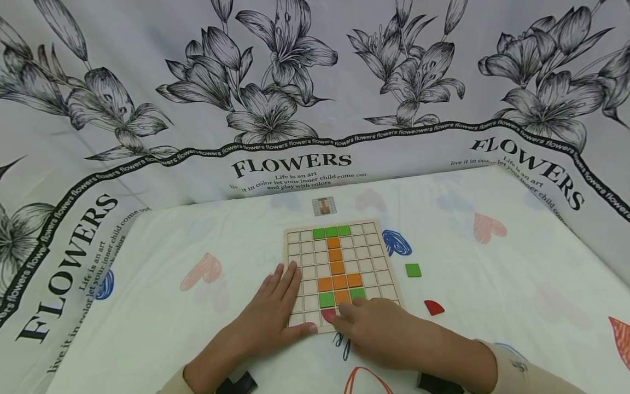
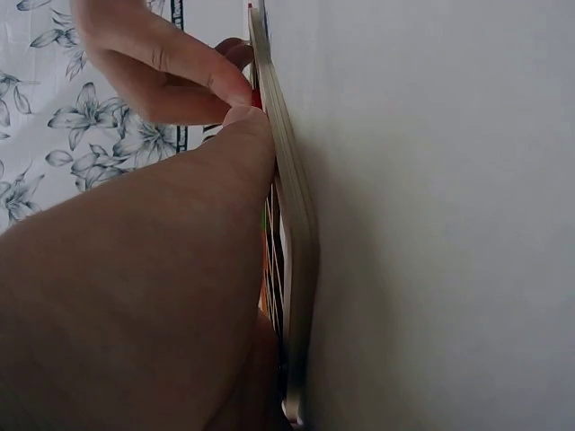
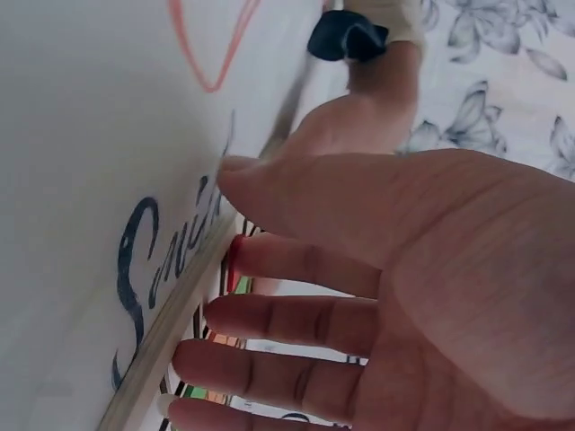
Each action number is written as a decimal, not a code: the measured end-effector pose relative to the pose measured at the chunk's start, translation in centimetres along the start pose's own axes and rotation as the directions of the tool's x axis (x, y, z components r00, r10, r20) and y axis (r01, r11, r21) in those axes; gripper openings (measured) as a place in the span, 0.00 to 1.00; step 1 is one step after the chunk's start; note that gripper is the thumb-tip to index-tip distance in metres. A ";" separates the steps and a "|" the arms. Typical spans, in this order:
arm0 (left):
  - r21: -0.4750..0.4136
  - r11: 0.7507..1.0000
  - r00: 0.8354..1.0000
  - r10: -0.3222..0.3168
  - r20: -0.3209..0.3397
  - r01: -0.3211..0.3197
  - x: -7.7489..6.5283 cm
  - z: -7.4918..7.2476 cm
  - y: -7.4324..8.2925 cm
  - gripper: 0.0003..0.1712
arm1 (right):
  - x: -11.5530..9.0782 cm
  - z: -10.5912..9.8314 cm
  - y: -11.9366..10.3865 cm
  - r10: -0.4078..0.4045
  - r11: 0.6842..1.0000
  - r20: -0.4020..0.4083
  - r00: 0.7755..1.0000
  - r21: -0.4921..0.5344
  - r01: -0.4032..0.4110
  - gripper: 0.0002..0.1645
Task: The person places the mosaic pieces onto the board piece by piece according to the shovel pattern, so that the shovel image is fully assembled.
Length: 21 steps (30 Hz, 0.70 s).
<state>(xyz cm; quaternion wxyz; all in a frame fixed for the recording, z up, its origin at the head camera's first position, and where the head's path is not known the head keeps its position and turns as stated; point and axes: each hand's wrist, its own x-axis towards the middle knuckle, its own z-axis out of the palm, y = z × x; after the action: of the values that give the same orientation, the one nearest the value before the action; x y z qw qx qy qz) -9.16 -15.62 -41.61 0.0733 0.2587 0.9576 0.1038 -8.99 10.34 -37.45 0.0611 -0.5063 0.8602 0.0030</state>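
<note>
A square wooden grid board lies on the cloth between my hands. Green square tiles sit in its top row, and orange square tiles run down the middle and spread sideways lower down. Two more green tiles flank the lowest orange one. My left hand rests along the board's left side, fingers straight, thumb near the bottom edge. With its index fingertip, my right hand touches a red rounded piece in the bottom row. In the right wrist view, the right thumb stands apart from the extended fingers.
Right of the board lie a loose green square tile and a red quarter-circle piece. A small pattern card lies beyond the board's far edge. Flower-printed fabric hangs behind the cloth-covered surface.
</note>
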 end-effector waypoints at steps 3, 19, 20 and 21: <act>-0.005 1.000 1.000 -0.008 0.005 0.008 0.0 0.1 0.0 0.62 | -0.8 0.3 0.3 -0.011 1.000 0.010 1.000 0.017 0.010 0.24; 0.014 1.000 1.000 -0.012 0.015 0.012 0.1 0.1 -0.1 0.63 | -7.9 0.2 4.6 0.134 0.960 -0.047 0.990 0.253 -0.118 0.13; 0.012 1.000 1.000 -0.011 0.016 0.011 0.1 0.1 -0.1 0.63 | -8.1 0.3 4.7 0.148 0.957 -0.041 0.988 0.259 -0.133 0.13; 0.008 1.000 1.000 -0.011 0.016 0.011 0.2 0.1 -0.1 0.63 | -8.3 0.3 4.9 0.158 0.955 -0.037 0.987 0.261 -0.143 0.13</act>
<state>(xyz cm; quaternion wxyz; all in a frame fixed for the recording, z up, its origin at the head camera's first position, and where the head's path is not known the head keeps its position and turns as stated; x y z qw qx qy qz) -9.31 -15.59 -41.74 0.0806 0.2544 0.9588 0.0975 -9.26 19.96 -37.10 0.1013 -0.4268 0.8908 -0.1186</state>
